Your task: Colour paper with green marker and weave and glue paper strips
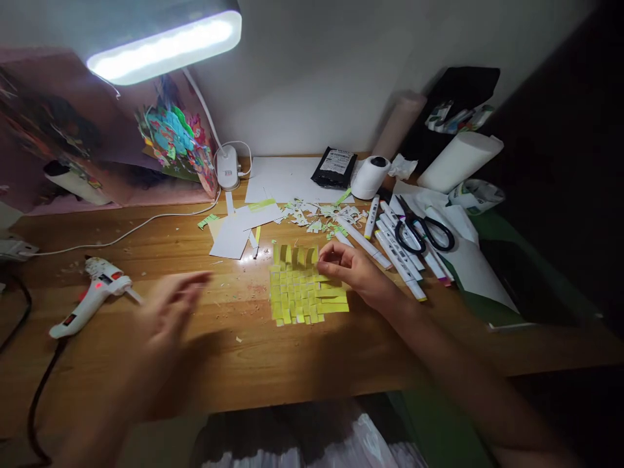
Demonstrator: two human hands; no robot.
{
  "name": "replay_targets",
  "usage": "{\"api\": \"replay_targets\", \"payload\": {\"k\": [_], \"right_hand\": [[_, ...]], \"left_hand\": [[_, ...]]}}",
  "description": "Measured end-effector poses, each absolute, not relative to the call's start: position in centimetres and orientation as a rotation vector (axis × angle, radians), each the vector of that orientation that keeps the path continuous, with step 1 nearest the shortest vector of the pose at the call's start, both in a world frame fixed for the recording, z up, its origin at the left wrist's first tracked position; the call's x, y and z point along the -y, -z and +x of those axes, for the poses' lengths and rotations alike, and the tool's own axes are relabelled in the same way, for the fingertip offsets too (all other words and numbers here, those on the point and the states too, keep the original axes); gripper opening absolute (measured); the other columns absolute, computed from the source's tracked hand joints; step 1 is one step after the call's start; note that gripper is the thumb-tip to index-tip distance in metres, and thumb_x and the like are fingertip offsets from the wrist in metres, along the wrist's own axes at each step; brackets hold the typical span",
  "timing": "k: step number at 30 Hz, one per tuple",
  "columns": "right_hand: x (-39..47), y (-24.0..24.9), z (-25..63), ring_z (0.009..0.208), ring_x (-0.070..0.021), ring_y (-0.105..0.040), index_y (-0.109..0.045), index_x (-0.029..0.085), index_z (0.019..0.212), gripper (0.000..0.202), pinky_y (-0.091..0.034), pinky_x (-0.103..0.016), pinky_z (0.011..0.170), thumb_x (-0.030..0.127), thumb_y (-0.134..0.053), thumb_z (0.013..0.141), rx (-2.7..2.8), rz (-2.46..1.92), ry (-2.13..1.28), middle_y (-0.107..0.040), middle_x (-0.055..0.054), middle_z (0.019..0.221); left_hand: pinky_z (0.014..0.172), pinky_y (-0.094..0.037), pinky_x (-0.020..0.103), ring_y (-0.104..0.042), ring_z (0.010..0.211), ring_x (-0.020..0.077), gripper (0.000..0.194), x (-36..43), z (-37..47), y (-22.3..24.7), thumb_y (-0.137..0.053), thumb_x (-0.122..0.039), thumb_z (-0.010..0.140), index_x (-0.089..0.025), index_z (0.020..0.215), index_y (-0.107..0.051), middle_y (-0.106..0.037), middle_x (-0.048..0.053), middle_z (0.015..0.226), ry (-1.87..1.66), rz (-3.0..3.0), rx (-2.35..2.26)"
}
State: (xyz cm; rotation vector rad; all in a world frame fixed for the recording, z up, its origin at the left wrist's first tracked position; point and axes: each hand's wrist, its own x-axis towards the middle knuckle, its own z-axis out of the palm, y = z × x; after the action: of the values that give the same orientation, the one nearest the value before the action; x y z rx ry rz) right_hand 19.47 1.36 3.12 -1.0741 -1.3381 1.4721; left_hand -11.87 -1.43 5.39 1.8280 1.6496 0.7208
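The right hand's grip (pixel 353 270) is nearly closed, thumb and bent forefinger brought together at the upper right corner of the woven yellow paper mat (pixel 295 296); whether a strip is pinched between them or merely touched, I cannot tell. The left hand (pixel 170 312) is blurred, held loosely open over the surface (pixel 244 364) to the left of the mat, with nothing seen in it.

The mat lies flat in front of the person, its middle closely interlaced. Along its far edge the strip ends (pixel 296 255) stand up and curl; on its right side, loose strips (pixel 334 300) run out unwoven. The step in hand therefore looks like working on that unfinished corner. The next move seems to call for the left fingers to steady the mat while the right hand guides one end at a time, without tugging the weave apart.

Beyond the mat lie paper scraps (pixel 312 214); rightward, markers (pixel 400 260) under black-handled scissors (pixel 420 231). Far left rests a hot glue gun (pixel 85 309), its red light lit.
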Motion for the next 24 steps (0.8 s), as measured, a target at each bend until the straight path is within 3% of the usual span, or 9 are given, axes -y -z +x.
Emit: {"api": "replay_targets", "payload": {"k": [4, 8, 12, 15, 20, 24], "right_hand": [[-1.2, -3.0, 19.5, 0.069, -0.0101, -0.048, -0.056, 0.019, 0.076, 0.018, -0.037, -0.023, 0.064, 0.033, -0.068, 0.074, 1.398, -1.084, -1.438, -0.053, 0.003, 0.074], [-1.1, -3.0, 19.8, 0.071, -0.0108, -0.053, -0.058, 0.021, 0.085, 0.027, -0.041, -0.023, 0.064, 0.046, -0.062, 0.077, 1.192, -1.152, -1.404, -0.058, 0.002, 0.080], [-1.0, -2.3, 19.0, 0.084, -0.0165, -0.061, -0.059, 0.021, 0.098, 0.045, -0.047, -0.028, 0.073, 0.055, -0.065, 0.070, 1.060, -1.129, -1.554, -0.066, -0.003, 0.094], [-0.8, -1.4, 17.6, 0.075, -0.0186, -0.064, -0.064, 0.017, 0.091, 0.047, -0.050, -0.030, 0.069, 0.050, -0.076, 0.059, 1.127, -1.212, -1.720, -0.069, -0.005, 0.085], [-0.3, -0.8, 16.3, 0.062, -0.0163, -0.064, -0.067, 0.014, 0.078, 0.042, -0.050, -0.028, 0.060, 0.050, -0.076, 0.059, 1.161, -1.378, -1.713, -0.070, -0.005, 0.069], [-0.3, -1.0, 16.7, 0.061, -0.0158, -0.065, -0.067, 0.012, 0.073, 0.044, -0.050, -0.026, 0.059, 0.051, -0.077, 0.055, 1.160, -1.418, -1.769, -0.070, -0.006, 0.066]], "left_hand": [[0.075, -0.049, 0.032, -0.063, 0.087, 0.0228, 0.038, -0.1, -2.6, -4.6, -0.060, -0.050, 0.078, -0.020, 0.100, -0.067, -0.069, 0.007, 0.096, -0.527, 1.436, -1.040], [0.072, -0.050, 0.030, -0.064, 0.079, 0.0207, 0.035, -1.8, -0.2, -3.2, -0.074, -0.043, 0.066, -0.017, 0.088, -0.070, -0.071, 0.007, 0.091, -0.681, 1.233, -1.034], [0.068, -0.050, 0.026, -0.064, 0.078, 0.0195, 0.034, -2.4, -0.7, -2.8, -0.076, -0.042, 0.065, -0.015, 0.086, -0.071, -0.071, 0.007, 0.092, -0.907, 1.170, -1.166], [0.066, -0.049, 0.024, -0.063, 0.075, 0.0177, 0.030, -2.4, -0.7, -2.7, -0.075, -0.039, 0.067, -0.015, 0.084, -0.071, -0.071, 0.006, 0.090, -0.948, 1.187, -1.184], [0.047, -0.041, 0.018, -0.056, 0.057, 0.0119, 0.024, -2.0, -0.6, -2.3, -0.074, -0.037, 0.068, -0.013, 0.071, -0.070, -0.069, 0.003, 0.072, -0.967, 1.285, -1.205], [0.043, -0.037, 0.018, -0.054, 0.053, 0.0107, 0.024, -2.0, -0.8, -2.1, -0.072, -0.036, 0.070, -0.013, 0.066, -0.068, -0.067, 0.002, 0.067, -0.969, 1.336, -1.218]]}}
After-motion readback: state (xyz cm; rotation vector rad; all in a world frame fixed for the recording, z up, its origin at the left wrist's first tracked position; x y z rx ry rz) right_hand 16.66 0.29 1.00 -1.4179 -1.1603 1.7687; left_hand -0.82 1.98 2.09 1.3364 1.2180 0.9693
